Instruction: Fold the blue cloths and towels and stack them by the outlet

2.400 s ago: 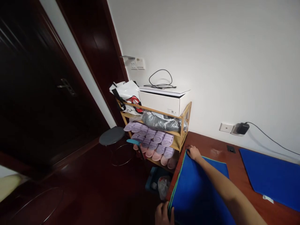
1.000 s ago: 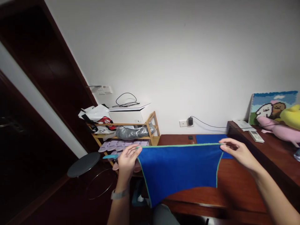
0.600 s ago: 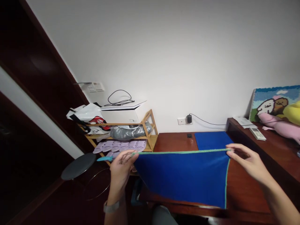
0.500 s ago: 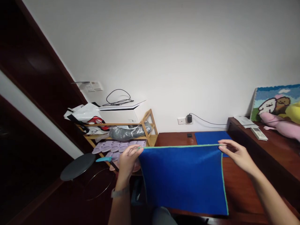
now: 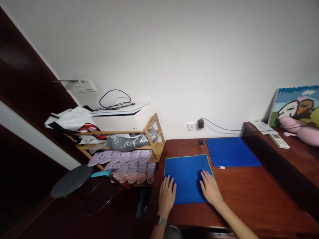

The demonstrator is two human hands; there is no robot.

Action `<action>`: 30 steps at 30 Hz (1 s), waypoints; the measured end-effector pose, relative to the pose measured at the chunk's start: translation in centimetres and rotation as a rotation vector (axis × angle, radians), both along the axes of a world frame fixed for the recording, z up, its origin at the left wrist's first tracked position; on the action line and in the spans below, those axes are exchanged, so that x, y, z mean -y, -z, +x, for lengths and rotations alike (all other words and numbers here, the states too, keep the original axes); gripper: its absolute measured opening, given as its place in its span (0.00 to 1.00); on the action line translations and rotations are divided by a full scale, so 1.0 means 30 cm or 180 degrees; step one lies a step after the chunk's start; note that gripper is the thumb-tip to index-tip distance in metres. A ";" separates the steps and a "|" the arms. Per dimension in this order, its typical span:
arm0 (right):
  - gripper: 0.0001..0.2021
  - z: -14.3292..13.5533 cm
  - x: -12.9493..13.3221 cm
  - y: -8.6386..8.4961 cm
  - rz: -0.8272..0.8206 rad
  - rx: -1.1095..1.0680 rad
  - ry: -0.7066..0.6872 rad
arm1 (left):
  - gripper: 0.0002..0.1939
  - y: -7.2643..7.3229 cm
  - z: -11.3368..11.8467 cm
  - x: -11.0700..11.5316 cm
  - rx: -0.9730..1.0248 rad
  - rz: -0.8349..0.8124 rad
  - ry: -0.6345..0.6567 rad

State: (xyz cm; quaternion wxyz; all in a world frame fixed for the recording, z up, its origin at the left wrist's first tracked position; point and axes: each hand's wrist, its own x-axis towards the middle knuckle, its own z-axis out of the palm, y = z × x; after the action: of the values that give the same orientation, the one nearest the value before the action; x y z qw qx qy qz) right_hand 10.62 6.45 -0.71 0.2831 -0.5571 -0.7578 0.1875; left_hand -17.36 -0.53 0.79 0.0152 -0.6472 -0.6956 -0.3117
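At 12 o'clock in the view, white wall [image 5: 174, 49] right across the back. At 4 to 5, reddish-brown desk [image 5: 251, 196] up against it. At 3 to 4, raised side counter [image 5: 304, 161]. At 8, wooden rack [image 5: 159, 151] with rows of purple and pink slippers [image 5: 128, 161]; farther out at 8, round dark stool [image 5: 72, 181].

At 5, on the desk: green-edged blue cloth [image 5: 188, 179], laid out flat, near the desk's left end. At 2 o'clock from it, second blue cloth [image 5: 231, 152], also flat, just beside, strip of bare desk between. At 9 in the view, white box [image 5: 114, 123] on top of the rack.

Now hands, clock from the green-edged cloth's centre. At its 8, left hand [image 5: 167, 196], palm down, fingers spread, astride the left edge, fingertips toward 12. At its 4, right hand [image 5: 210, 190], palm down too, fingers fanned over the right edge, fingertips toward 11. Nothing pinched in either. Cloth under and between both, most of it toward 12, bottom edge about level with the heels. Seemingly touching the fabric; pressure hard to judge from above.

Small stuff: black cable [image 5: 116, 106] looped on the box; pale remote [image 5: 279, 141] on the counter; black adapter [image 5: 201, 123] at the wall, 3 in the view; watch [image 5: 162, 221] on the left wrist; white tag [image 5: 222, 168] at the second cloth's near edge.
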 end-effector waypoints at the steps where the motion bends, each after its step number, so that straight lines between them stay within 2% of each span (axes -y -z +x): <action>1: 0.31 -0.008 0.051 0.058 -0.0108 0.0201 -0.0019 | 0.24 0.063 0.005 0.054 -0.0288 -0.0178 0.0029; 3: 0.32 -0.002 0.122 0.130 -0.0275 0.0478 -0.0016 | 0.27 0.145 0.003 0.142 -0.0695 -0.0467 0.0043; 5: 0.32 0.027 0.155 0.151 -0.0304 0.0582 -0.0015 | 0.29 0.174 -0.012 0.197 -0.0900 -0.0643 0.0059; 8: 0.30 0.081 0.163 0.136 -0.0276 0.0615 0.0045 | 0.28 0.159 -0.034 0.226 -0.1017 -0.0723 0.0046; 10: 0.31 0.094 0.164 0.119 -0.0313 0.0681 0.0126 | 0.28 0.135 -0.020 0.220 -0.1049 -0.0633 0.0002; 13: 0.32 0.047 0.172 0.094 -0.0275 0.0703 0.0045 | 0.26 0.096 0.078 0.175 -0.1034 -0.0413 0.0193; 16: 0.31 -0.045 0.184 0.079 -0.0188 0.0709 -0.0360 | 0.26 0.073 0.233 0.109 -0.0983 -0.0408 0.0822; 18: 0.31 -0.080 0.187 0.087 -0.0173 0.0827 -0.0554 | 0.27 0.080 0.309 0.078 -0.0985 -0.0563 0.1109; 20: 0.31 -0.064 0.184 0.111 -0.0136 0.0981 -0.0528 | 0.27 0.106 0.325 0.072 -0.1035 -0.0737 0.1124; 22: 0.31 0.003 0.172 0.147 -0.0106 0.1108 -0.0288 | 0.28 0.143 0.273 0.092 -0.1115 -0.0847 0.0967; 26: 0.33 0.175 0.140 0.207 -0.0073 0.1211 0.0126 | 0.29 0.212 0.064 0.180 -0.1242 -0.0864 0.0354; 28: 0.34 0.222 0.130 0.214 -0.0047 0.1188 0.0138 | 0.29 0.235 -0.027 0.228 -0.1279 -0.0800 0.0108; 30: 0.34 0.226 0.127 0.202 -0.0111 0.1205 0.0147 | 0.29 0.247 -0.080 0.268 -0.1318 -0.0730 0.0023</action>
State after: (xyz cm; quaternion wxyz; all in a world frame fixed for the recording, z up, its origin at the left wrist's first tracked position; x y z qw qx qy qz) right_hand 17.40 2.65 -6.77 0.1300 -0.6046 -0.7812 0.0860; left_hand -19.76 -8.58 -6.61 0.0828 -0.6973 -0.7061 -0.0912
